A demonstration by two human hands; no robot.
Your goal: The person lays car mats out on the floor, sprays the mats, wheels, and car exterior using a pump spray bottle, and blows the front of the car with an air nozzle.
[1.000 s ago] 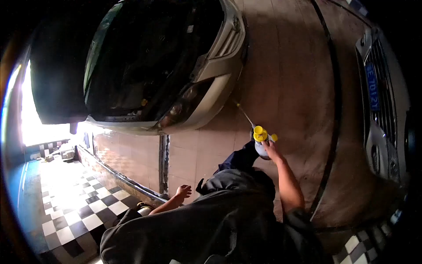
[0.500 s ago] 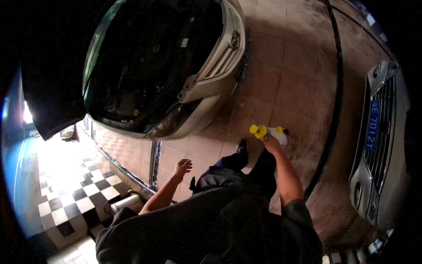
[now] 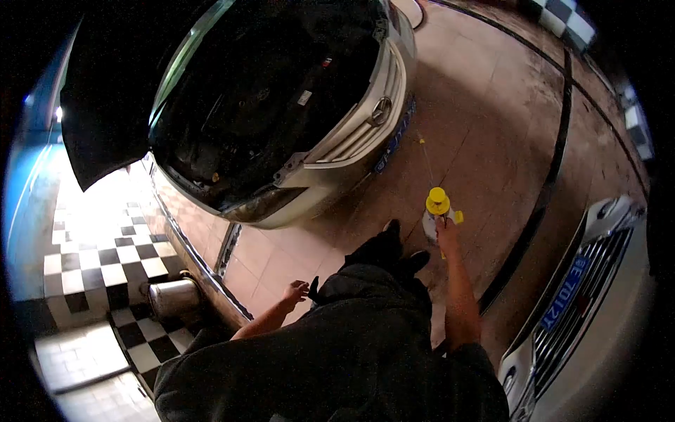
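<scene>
In my right hand (image 3: 447, 238) is a pump sprayer (image 3: 437, 202) with a yellow top and a pale body. My fingers are closed round its handle. A thin wand (image 3: 429, 163) runs forward from it to a small yellow tip beside the car's front bumper. My left hand (image 3: 295, 291) hangs near my waist, fingers loosely bent and apart, holding nothing I can see. Ahead to the left stands a silver car (image 3: 330, 186) with its bonnet (image 3: 98, 126) raised. Its engine bay (image 3: 260, 105) is too dark to make out in detail.
A second car (image 3: 555, 323) with a blue number plate faces in from the right. Dark channels (image 3: 555, 162) cross the tiled floor (image 3: 485, 105). At left are a metal cylinder (image 3: 174, 298) and black-and-white checkered tiles (image 3: 105, 264). Strong light comes from the left.
My view has turned, and the silver car sits further right in it. The sprayer has turned in my right hand, and its wand now shows. My left hand has lowered slightly.
</scene>
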